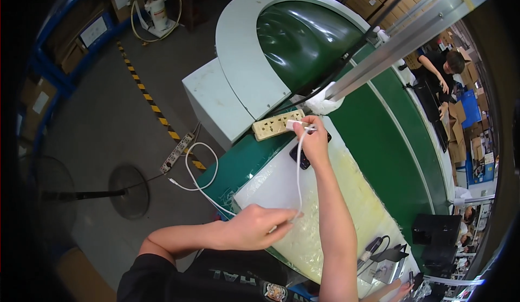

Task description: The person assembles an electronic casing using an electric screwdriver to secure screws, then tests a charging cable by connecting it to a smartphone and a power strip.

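My right hand (313,142) reaches forward and pinches a small white charger plug (295,124) at a beige power strip (278,124) lying on the green conveyor edge. A thin white cable (298,166) runs from the plug down to my left hand (254,226), which holds its lower end over a white plastic-covered pad (281,183). A dark phone (299,157) lies on the pad, partly hidden under my right hand.
The green conveyor belt (390,139) runs away to the right, with an aluminium rail (406,36) above it. Another person (444,69) works farther along. A second power strip (176,153) and a fan base (129,191) lie on the floor at left. Dark tools (379,250) sit near the pad's right end.
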### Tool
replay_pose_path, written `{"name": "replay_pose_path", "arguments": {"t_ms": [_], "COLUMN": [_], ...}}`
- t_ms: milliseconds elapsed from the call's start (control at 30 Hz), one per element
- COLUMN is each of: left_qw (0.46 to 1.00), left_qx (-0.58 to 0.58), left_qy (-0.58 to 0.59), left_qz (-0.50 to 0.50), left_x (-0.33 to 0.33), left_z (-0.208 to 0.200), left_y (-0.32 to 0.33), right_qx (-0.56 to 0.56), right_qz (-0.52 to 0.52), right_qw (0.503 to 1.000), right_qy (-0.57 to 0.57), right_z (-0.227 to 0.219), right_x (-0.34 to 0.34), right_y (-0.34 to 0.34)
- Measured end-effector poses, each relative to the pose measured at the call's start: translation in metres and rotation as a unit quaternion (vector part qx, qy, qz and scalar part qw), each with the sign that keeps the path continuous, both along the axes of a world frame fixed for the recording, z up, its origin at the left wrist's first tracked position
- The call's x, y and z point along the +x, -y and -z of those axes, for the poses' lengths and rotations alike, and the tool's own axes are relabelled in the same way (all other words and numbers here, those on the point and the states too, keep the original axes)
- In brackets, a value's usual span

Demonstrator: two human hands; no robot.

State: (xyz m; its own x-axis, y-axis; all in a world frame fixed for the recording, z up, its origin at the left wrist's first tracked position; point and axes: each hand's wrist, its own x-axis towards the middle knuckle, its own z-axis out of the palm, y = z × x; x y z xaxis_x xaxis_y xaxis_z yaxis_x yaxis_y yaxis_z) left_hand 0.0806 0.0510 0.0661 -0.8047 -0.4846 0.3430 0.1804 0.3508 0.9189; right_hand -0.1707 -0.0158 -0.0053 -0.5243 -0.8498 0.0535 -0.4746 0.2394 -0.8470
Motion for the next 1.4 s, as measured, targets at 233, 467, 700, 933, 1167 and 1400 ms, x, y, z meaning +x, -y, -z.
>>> {"name": "replay_pose_path", "arguments": {"t_ms": [233, 467, 700, 933, 1167, 1400], "left_qw": [1.0, 0.999, 0.997, 0.978, 0.94, 0.847], "left_qx": [-0.013, -0.028, 0.025, 0.173, 0.322, 0.492], "left_qy": [0.018, 0.026, 0.07, 0.106, 0.11, -0.126], "left_qz": [0.017, 0.021, 0.031, 0.056, 0.029, -0.156], "left_x": [0.004, 0.002, 0.0, 0.001, 0.001, -0.017], "left_z": [0.025, 0.045, 0.037, 0.034, 0.011, -0.003], "left_y": [-0.012, -0.018, -0.002, 0.004, 0.007, 0.026], "right_qx": [0.009, 0.097, 0.083, 0.078, -0.081, 0.011], "right_qz": [-0.206, -0.25, -0.283, -0.277, -0.145, -0.294], "right_qw": [0.976, 0.957, 0.941, 0.937, 0.964, 0.93], "right_qy": [-0.064, -0.114, -0.169, -0.197, -0.207, 0.219], "right_z": [-0.009, -0.034, -0.033, -0.03, -0.009, 0.04], "right_x": [-0.015, -0.01, -0.007, 0.004, 0.021, 0.152], "right_y": [0.014, 0.025, 0.034, 0.034, 0.006, -0.142]}}
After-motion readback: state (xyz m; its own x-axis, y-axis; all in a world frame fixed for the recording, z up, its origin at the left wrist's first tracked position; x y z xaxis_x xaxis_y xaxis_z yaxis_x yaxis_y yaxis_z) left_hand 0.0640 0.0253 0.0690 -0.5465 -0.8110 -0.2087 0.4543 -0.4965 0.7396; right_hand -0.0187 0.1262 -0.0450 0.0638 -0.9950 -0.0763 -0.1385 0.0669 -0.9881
